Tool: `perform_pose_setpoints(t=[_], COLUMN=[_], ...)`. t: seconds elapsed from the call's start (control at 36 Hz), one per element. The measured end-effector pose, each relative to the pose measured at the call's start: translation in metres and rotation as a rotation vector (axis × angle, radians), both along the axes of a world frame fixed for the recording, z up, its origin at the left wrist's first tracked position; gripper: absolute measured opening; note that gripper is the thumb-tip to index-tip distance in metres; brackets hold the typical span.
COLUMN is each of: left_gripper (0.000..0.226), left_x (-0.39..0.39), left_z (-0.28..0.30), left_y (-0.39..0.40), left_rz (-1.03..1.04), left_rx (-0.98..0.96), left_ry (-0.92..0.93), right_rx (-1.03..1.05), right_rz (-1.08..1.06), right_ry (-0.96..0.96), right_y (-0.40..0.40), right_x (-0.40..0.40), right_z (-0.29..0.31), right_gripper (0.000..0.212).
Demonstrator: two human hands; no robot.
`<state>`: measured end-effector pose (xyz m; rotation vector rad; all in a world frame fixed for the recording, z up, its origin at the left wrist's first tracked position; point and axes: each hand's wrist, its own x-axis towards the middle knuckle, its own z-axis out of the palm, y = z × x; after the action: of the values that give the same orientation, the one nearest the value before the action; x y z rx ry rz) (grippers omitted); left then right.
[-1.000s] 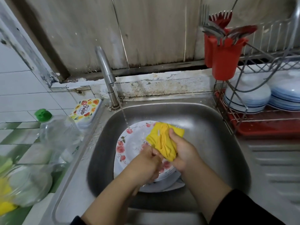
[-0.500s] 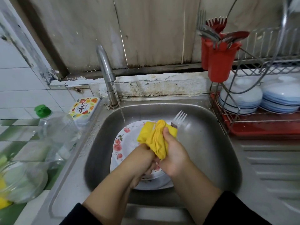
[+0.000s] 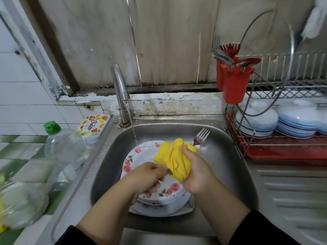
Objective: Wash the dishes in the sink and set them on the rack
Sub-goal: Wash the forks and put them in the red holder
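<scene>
1. Wrapped tight in the right hand is a yellow cloth, bunched around the shaft of a fork whose tines poke out past the top of the cloth, up and to the right.
2. Left hand pinches the near end of that fork, just below the cloth; the handle itself is mostly hidden by fingers and fabric, so exactly how it is held cannot be told.
3. Both hands hover over the sink, above a stack of flowered plates lying in the basin. At least 2 plates show, with a squarer one at the bottom of the pile.
4. Water runs in a thin stream from the tap and lands on the far rim of the top plate, just left of the cloth.
5. On the rack to the right, stacked white and blue bowls sit on the lower shelf, and a red cutlery holder hanging at its left corner has forks and spoons in it.
6. Judged from this, the job is partway through: the fork is being scrubbed and looks not yet rinsed, and the plates in the basin appear to be waiting. Whether the bowls on the rack belong to this wash cannot be told.
7. A clear soap bottle with a green cap stands on the counter left of the sink.
</scene>
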<state>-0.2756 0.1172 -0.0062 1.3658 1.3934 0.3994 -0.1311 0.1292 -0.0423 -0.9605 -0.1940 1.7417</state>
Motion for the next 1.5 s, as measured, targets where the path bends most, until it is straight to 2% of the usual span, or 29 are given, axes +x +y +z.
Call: perform_pose_setpoints(t=[0.08,0.17,0.25,0.33,0.39,0.5,0.58,0.67,0.72,0.78,0.94,1.08,1.19,1.22,1.28,1.33,1.42,1.5], left_gripper=[0.054,0.056,0.04,0.008,0.012,0.019,0.031,0.041,0.034,0.015,0.028,0.039,0.019,0.016,0.013,0.019,0.032,0.046], left_x=[-0.002,0.006,0.014,0.011,0.007,-0.005,-0.011,-0.018,-0.024,-0.03,-0.046,-0.042,-0.036,-0.033,-0.029,-0.025,-0.018,-0.008], left_z=[0.002,0.009,0.01,0.01,0.013,0.012,0.016,0.018,0.017,0.015,0.016,0.021,0.027,0.031,0.038,0.045,0.056,0.071], left_y=[0.002,-0.003,-0.005,-0.001,-0.001,-0.002,-0.005,-0.009,-0.009,-0.011,-0.015,-0.016,-0.008,-0.007,-0.004,0.0,0.005,0.009], left_rz=[0.154,0.179,0.268,0.406,0.426,0.394,0.369,0.362,0.35,0.326,0.308,0.298,0.312,0.315,0.312,0.312,0.291,0.262], left_rx=[-0.071,-0.128,-0.023,0.02,0.025,0.048,0.065,0.066,0.067,0.07,0.119,0.116,0.122,0.136,0.167,0.183,0.22,0.259], left_ry=[-0.216,-0.462,-0.41,-0.417,-0.456,-0.407,-0.35,-0.331,-0.301,-0.27,-0.147,-0.165,-0.199,-0.199,-0.188,-0.192,-0.218,-0.254], right_rx=[-0.002,0.04,0.047,0.071,0.069,0.047,0.047,0.027,0.013,0.005,-0.005,0.039,0.096,0.12,0.168,0.212,0.307,0.387], right_rz=[0.003,0.056,0.074,0.074,0.042,0.028,0.07,0.079,0.056,-0.004,-0.286,-0.34,-0.394,-0.402,-0.423,-0.423,-0.38,-0.386], right_ry=[-0.006,-0.06,-0.188,-0.269,-0.292,-0.343,-0.394,-0.353,-0.341,-0.339,-0.33,-0.278,-0.264,-0.269,-0.287,-0.328,-0.402,-0.441], right_y=[0.004,0.0,-0.001,0.001,0.004,0.008,0.007,0.005,0.007,0.009,0.01,0.008,0.006,0.005,0.005,0.004,-0.002,-0.008], right_x=[-0.001,-0.015,-0.024,-0.019,-0.009,0.006,0.007,0.008,0.009,0.01,0.026,0.017,0.014,0.015,0.015,0.017,0.016,0.017], right_z=[0.008,0.012,0.009,0.016,0.018,0.022,0.025,0.026,0.025,0.024,0.027,0.034,0.046,0.051,0.058,0.068,0.087,0.11], right_gripper=[0.045,0.041,0.047,0.054,0.057,0.037,0.039,0.038,0.036,0.036,0.027,0.022,0.015,0.016,0.035,0.041,0.018,0.016])
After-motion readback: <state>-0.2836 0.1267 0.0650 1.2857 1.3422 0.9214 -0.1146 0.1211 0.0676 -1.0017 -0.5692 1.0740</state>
